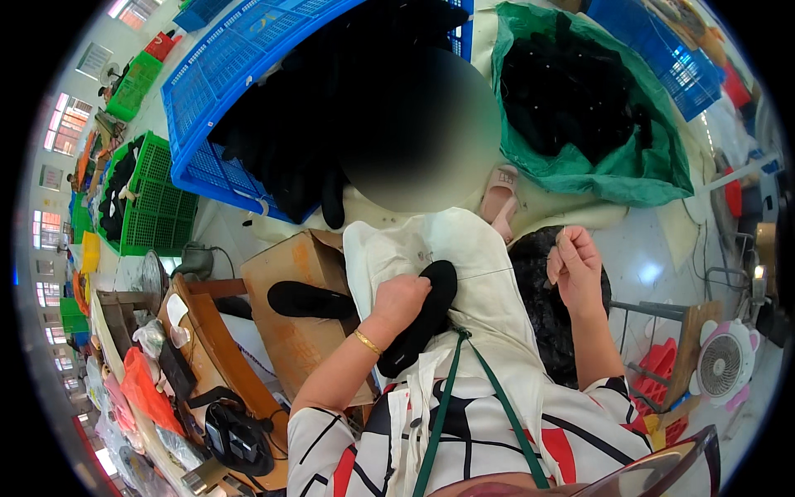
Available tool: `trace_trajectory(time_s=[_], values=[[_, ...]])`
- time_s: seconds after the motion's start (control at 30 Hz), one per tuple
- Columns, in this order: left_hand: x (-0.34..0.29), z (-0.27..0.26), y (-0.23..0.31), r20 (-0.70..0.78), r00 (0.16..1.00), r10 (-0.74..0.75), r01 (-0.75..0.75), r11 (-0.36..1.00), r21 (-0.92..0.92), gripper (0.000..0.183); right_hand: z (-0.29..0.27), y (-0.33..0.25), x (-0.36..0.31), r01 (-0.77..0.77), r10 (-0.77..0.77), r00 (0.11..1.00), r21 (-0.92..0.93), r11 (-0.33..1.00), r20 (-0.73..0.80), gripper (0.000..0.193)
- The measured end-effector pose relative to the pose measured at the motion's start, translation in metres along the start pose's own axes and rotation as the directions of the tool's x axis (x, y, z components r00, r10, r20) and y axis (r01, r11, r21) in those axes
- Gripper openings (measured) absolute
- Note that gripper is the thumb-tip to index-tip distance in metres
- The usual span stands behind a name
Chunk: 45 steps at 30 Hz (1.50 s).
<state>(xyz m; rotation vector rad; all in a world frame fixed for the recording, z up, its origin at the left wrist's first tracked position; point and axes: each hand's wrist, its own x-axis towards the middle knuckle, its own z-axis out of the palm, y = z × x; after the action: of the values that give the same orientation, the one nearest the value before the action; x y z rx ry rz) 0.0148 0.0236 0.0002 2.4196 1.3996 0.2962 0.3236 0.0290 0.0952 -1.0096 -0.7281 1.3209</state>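
Head view, left hand (402,300) clamped on black shoe-shaped piece (426,313), piece over white apron (489,286) on lap, right hand (574,263) raised well apart, fingertips pinched, cannot tell whether on anything, second black piece (308,300) at cardboard box (290,335).

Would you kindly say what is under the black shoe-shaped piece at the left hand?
White cloth shows beside the shoe-shaped piece; whatever lies directly underneath is covered.

Shoe (426,319) on lap (490,269), carton (290,335) left
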Motion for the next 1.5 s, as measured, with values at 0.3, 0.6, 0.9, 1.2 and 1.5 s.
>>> trace_trajectory(time_s=[0.3,0.6,0.9,1.2,1.5], values=[[0.001,0.013,0.004,-0.067,0.996,0.053,-0.054,0.999,-0.008,0.006,-0.036,-0.053,0.038,0.351,-0.338,0.936,0.187,0.917,-0.100,0.008],[-0.004,0.028,-0.015,0.007,0.938,-0.346,0.284,0.757,-0.589,0.013,0.015,0.070,0.016,0.560,-0.035,0.810,-0.754,0.344,0.585,0.009],[-0.013,0.052,-0.030,0.188,0.843,-0.504,0.410,0.376,-0.831,0.015,0.051,0.120,0.004,0.678,0.195,0.706,-0.729,0.092,0.681,0.010],[-0.012,0.048,-0.026,0.316,0.797,-0.514,0.447,0.150,-0.882,0.014,0.057,0.125,-0.036,0.598,0.755,0.516,-0.801,0.021,0.405,0.029],[-0.013,0.043,-0.027,0.361,0.786,-0.502,0.442,0.048,-0.896,0.013,0.062,0.080,-0.011,0.384,0.576,0.646,-0.866,0.321,0.500,0.018]])
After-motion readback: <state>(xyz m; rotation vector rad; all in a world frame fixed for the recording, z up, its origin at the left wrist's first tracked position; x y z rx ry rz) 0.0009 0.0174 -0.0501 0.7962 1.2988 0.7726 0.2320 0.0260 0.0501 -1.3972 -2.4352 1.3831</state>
